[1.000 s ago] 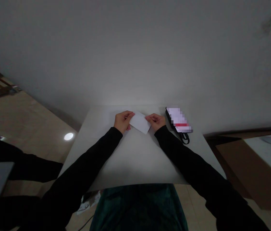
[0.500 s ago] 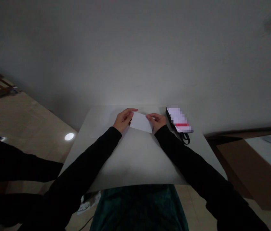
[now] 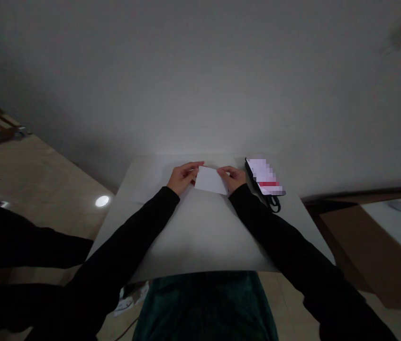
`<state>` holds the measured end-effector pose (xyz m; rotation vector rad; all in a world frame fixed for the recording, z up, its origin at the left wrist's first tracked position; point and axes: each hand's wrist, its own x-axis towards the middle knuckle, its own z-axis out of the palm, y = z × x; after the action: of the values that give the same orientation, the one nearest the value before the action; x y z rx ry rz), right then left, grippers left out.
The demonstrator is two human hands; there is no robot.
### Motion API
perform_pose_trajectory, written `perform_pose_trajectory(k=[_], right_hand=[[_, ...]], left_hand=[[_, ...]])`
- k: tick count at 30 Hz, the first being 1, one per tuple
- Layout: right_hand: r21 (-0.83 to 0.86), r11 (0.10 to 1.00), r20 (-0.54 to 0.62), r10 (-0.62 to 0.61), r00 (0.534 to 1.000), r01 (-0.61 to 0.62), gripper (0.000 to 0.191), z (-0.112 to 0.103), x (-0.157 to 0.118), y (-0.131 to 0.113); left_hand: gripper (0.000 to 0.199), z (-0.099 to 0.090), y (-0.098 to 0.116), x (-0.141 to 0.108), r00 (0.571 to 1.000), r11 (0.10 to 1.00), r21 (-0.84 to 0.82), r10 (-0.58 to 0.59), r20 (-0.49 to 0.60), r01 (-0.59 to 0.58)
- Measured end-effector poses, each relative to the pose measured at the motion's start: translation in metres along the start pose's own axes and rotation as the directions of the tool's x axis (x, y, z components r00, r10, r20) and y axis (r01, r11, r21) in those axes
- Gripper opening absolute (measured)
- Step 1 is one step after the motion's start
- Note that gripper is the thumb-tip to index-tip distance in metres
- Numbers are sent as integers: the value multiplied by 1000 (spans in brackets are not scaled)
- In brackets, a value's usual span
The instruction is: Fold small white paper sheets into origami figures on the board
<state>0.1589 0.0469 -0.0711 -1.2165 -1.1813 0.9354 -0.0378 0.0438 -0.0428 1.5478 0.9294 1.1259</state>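
Right hand (image 3: 233,177): yours, centre of the frame, thumb and fingers pinching the upper right part of a white sheet (image 3: 211,181). Left hand (image 3: 180,179): yours, just left of centre, forefinger stretched out along the sheet's top left corner, thumb at its left edge; whether these fingers press on it, you cannot tell from this view.

White sheet: one, small, four-sided, blank on the face you see, between your two hands at mid-frame, slightly tilted down to the right; its lower right corner lies close under your right hand. Whether it touches the table is unclear.

Sleeves: two, black, running from your wrists to the lower left and lower right of the frame.

White table (image 3: 204,237): one, beneath your hands, its far edge against a grey wall (image 3: 200,80) that fills the upper frame.

Flat device (image 3: 266,177): one, right of your right hand and apart from it, lying slanted on the table, its face pixelated, with a red band; dark edging, black loop (image 3: 275,203) at its near end.

Green cloth (image 3: 205,308): bottom centre, below the table's near edge.

Brown panel (image 3: 371,255): lower right.

Tiled floor (image 3: 54,175): left, bearing a bright round spot (image 3: 102,201).
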Motion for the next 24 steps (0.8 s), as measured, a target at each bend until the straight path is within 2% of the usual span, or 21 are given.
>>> perform_pose_trajectory(k=[7,11,14,16,18,20,24], right_hand=[[-9,1000,9,-6,1000,6,33,-1,0,0],[-5,1000,29,-13,999,13,31,1,-2,-1],[8,1000,50,-19,999,19,29,2,-2,-3],[22,1000,62,-15,998,14,29,1,-2,-2],[38,999,70,-3,998,1,29,0,-1,-1],[52,998,68,16,998,-20,29,-1,1,0],[89,994,35,66,997,-69,36,-2,5,-6]], left_hand=[[43,7,5,-3,1000,1000,17,-15,-18,15],[32,12,1,-3,997,1000,17,-22,-74,24],[26,12,0,-3,991,996,78,49,-122,-40],[22,9,1,-3,983,972,189,161,-90,-142],[18,4,4,-4,952,895,334,306,25,-296],[16,0,7,-4,895,789,426,416,160,-443],[12,-2,15,-7,793,652,454,535,293,-607]])
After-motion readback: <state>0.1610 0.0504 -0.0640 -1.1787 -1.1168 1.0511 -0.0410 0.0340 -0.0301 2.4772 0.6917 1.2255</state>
